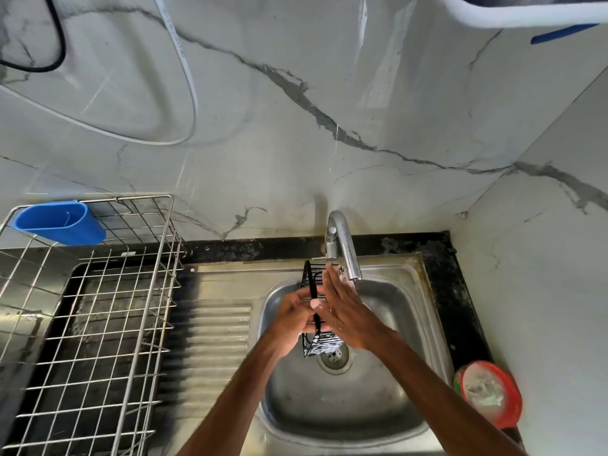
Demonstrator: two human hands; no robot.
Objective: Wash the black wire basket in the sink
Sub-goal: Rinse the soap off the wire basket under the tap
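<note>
Two hands at frame centre: left hand (291,315) grips the black wire basket (322,345), right hand (343,312) presses it flat-fingered; best rotate it under the faucet (347,251).

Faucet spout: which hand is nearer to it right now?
Right. The right hand lies flat against the black wire basket, fingertips just left of the faucet spout. The left hand grips the basket's rim, lower and farther left.
</note>
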